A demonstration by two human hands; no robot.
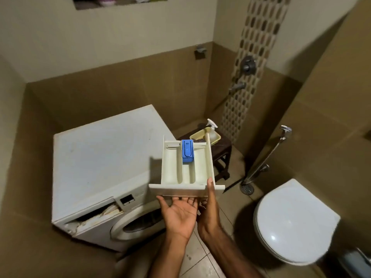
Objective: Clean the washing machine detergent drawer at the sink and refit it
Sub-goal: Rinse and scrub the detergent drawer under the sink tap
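Note:
I hold the white detergent drawer level in the air, its front panel toward me and a blue insert standing in its middle compartment. My left hand is palm-up under the front panel, fingers tucked beneath it. My right hand grips the drawer's right front corner, thumb lying on the side wall. The washing machine stands to the left, with its empty drawer slot showing dark and stained at the top left of its front. No sink is in view.
A closed white toilet stands at the right. A dark stool behind the drawer carries a yellow tray and a spray bottle. Wall taps, a hand sprayer hose and a floor drain are on the right.

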